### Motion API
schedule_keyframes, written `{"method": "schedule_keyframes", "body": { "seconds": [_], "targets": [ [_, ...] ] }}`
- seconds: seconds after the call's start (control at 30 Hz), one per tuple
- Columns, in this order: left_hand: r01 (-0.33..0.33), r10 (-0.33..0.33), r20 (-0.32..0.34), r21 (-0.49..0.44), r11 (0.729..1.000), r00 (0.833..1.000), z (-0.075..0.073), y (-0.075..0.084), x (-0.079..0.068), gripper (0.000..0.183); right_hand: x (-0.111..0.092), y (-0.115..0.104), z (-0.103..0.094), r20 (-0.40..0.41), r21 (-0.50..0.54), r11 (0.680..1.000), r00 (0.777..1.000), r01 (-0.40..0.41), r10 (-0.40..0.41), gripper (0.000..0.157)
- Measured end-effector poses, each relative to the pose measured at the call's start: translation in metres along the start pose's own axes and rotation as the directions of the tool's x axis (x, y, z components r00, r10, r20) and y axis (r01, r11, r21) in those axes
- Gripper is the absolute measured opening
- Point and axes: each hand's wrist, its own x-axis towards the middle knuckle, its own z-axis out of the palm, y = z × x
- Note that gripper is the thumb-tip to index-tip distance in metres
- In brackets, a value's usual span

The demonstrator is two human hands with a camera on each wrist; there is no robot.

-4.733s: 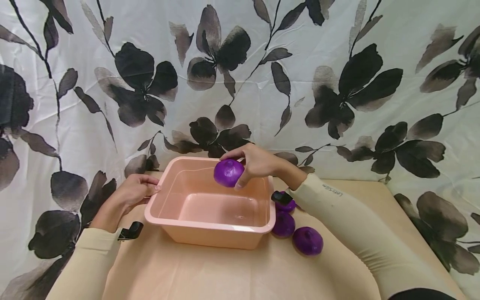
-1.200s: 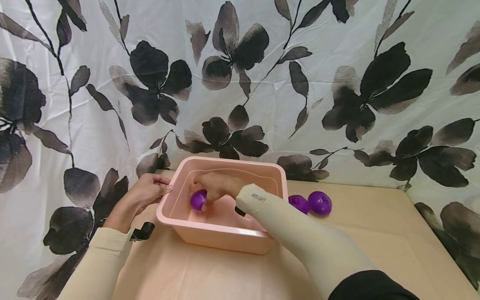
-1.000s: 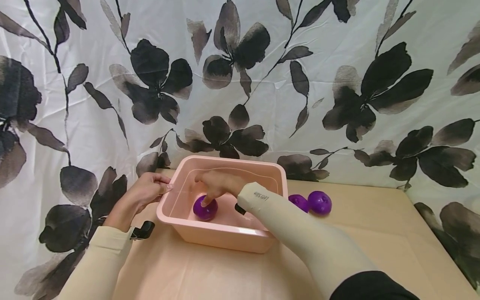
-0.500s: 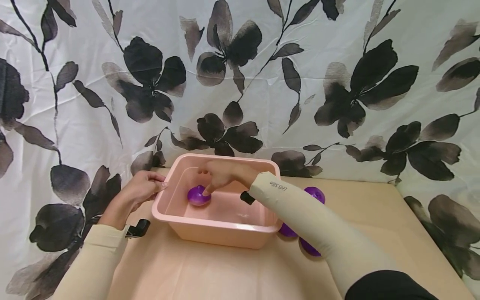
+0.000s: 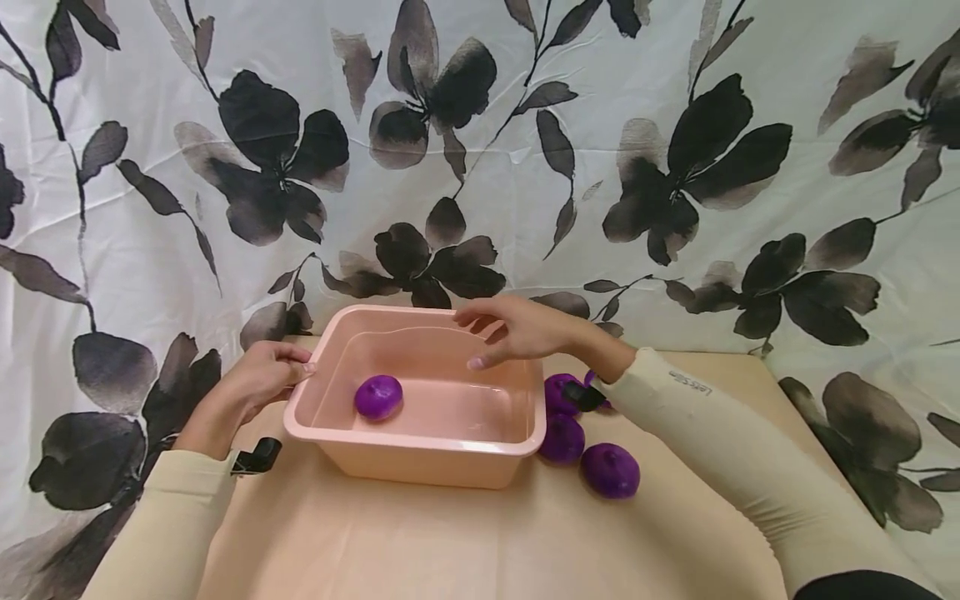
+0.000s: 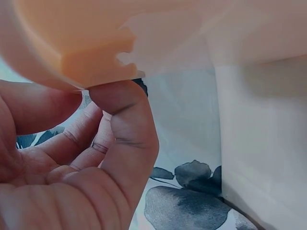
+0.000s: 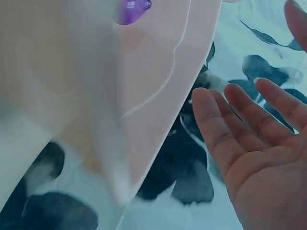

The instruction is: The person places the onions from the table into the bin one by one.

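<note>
A purple onion lies on the floor of a pink plastic tub, toward its left end. My left hand pinches the tub's left rim between thumb and forefinger, as the left wrist view shows. Over the tub's back right corner hovers my right hand, fingers loosely bent and nothing in them. The right wrist view has its fingers spread beside the tub wall, with part of the onion at the top edge.
Several more purple onions sit on the tan table just right of the tub, one partly behind my right wrist. A floral curtain hangs right behind the table.
My right hand first held the onion over the tub, then lowered it inside and let go. It has since lifted back toward the right. My left hand keeps its grip on the rim.
</note>
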Motion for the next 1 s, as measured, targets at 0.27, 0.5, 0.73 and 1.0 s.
{"method": "schedule_keyframes", "body": {
  "seconds": [0.27, 0.5, 0.73, 1.0],
  "targets": [
    [0.007, -0.007, -0.012, -0.013, 1.000, 1.000, -0.004, -0.009, -0.001, 0.041, -0.053, 0.019, -0.008, -0.088, 0.055, 0.998, 0.996, 0.016, -0.011, 0.069],
    [-0.005, 0.004, -0.014, -0.012, 1.000, 1.000, -0.004, -0.010, -0.003, 0.040, -0.094, 0.041, -0.007, -0.166, 0.116, 0.993, 0.986, 0.017, 0.002, 0.068],
    [-0.006, 0.006, -0.015, -0.015, 1.000, 1.000, 0.002, -0.006, -0.001, 0.040, -0.135, 0.083, 0.011, -0.212, 0.127, 0.991, 0.974, -0.051, 0.078, 0.068],
    [-0.014, 0.014, -0.046, -0.003, 1.000, 0.999, 0.012, 0.000, 0.003, 0.039, -0.164, 0.133, 0.049, -0.310, 0.036, 0.996, 0.947, -0.077, 0.084, 0.070]
  ]
}}
